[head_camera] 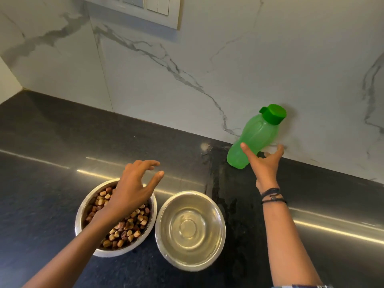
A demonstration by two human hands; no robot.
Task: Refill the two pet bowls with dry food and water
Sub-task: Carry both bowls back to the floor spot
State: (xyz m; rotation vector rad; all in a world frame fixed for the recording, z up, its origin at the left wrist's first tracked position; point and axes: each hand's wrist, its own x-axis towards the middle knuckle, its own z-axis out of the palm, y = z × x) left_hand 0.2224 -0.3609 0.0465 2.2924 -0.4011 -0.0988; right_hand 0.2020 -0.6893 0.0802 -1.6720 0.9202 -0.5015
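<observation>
Standing translucent green bottle (255, 136), darker cap (274, 114), right hand (267, 163) possibly touching.

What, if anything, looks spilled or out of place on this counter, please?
A mottled, wet-looking streak runs down the dark counter from beside the green bottle past the right steel bowl; it may be spilled water or just the stone's pattern. No kibble lies outside the left bowl.

No readable text, label, brand or number anywhere in view.
</observation>
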